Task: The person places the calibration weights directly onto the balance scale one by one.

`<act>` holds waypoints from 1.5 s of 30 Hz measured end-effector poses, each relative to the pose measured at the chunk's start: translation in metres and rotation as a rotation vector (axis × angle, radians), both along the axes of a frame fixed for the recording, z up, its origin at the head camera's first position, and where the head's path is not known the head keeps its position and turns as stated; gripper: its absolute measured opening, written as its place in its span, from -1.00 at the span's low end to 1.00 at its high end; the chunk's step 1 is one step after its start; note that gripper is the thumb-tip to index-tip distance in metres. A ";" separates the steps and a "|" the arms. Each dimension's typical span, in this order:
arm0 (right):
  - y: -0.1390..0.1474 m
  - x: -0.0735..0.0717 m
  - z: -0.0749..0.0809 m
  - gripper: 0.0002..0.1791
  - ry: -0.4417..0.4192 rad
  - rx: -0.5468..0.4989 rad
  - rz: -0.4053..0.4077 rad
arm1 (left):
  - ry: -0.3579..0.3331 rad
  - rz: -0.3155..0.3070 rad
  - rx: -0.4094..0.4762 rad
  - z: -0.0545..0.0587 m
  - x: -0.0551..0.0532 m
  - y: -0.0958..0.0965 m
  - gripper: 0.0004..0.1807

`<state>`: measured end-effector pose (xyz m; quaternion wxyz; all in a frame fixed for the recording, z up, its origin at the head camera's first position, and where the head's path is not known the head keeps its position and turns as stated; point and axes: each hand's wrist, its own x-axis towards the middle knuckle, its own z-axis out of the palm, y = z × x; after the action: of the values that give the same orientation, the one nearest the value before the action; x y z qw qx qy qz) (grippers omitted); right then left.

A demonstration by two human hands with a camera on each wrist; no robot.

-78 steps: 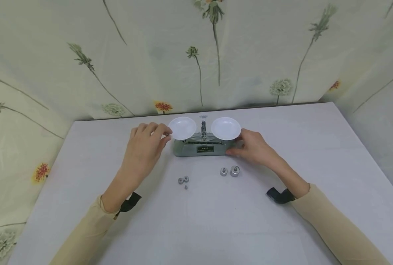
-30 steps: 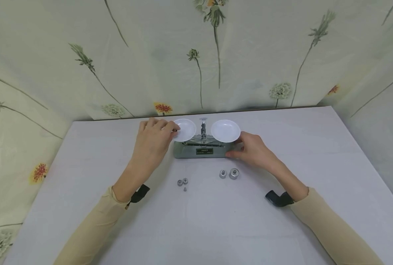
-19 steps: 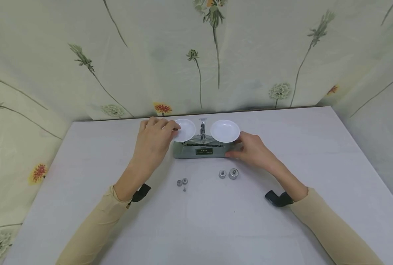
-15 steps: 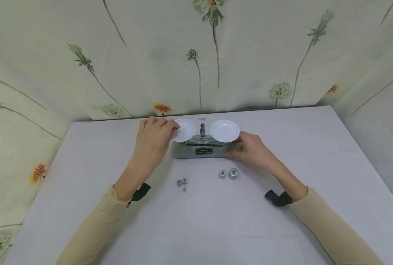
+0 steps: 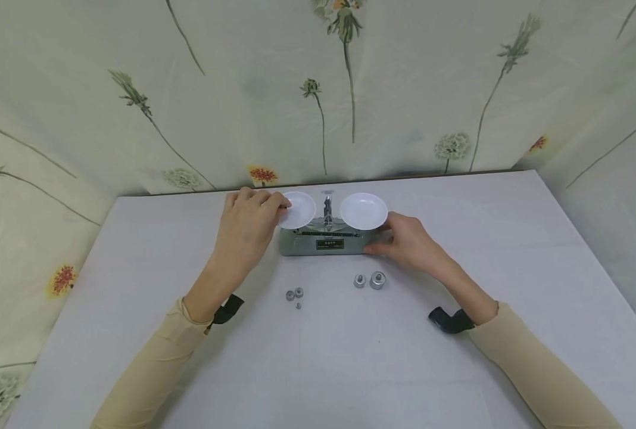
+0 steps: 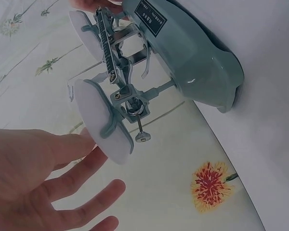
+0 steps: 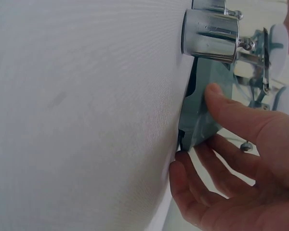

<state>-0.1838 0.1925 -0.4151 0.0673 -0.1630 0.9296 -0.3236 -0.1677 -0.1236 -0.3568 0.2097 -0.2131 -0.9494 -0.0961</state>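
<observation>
A green-grey balance scale [image 5: 307, 245] with two white pans stands at the back of the table. Over the left pan [image 5: 302, 211], my left hand [image 5: 247, 225] pinches a small dark piece, apparently a weight, mostly covered by the fingers. In the left wrist view, thumb and forefinger [image 6: 98, 156] pass behind the pan's rim, the other fingers spread. My right hand [image 5: 410, 238] grips the right end of the scale's base, below the right pan [image 5: 364, 211]. Its thumb [image 7: 231, 108] lies on the front, with the fingers around the far side.
Two larger metal weights, the biggest one [image 5: 378, 280] and its neighbour [image 5: 359, 280], stand before the right hand. Three little weights [image 5: 299, 292] sit left of them. A flowered cloth [image 5: 393, 89] hangs behind the white-covered table [image 5: 339, 369].
My left hand has moved right, from the left pan's edge to over the pan, the small piece in its pinch. It barely moves in the last second. My right hand stays at the base.
</observation>
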 end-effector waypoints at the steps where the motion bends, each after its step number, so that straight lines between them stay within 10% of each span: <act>1: 0.000 0.000 -0.001 -0.30 -0.001 0.001 -0.001 | -0.002 0.000 0.000 0.000 0.000 0.000 -0.84; 45: 0.001 0.000 0.000 -0.34 -0.035 -0.011 0.005 | -0.015 0.006 0.021 0.001 0.003 0.001 -0.88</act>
<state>-0.1838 0.1937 -0.4150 0.0833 -0.1601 0.9261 -0.3313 -0.1647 -0.1231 -0.3560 0.2048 -0.2075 -0.9506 -0.1070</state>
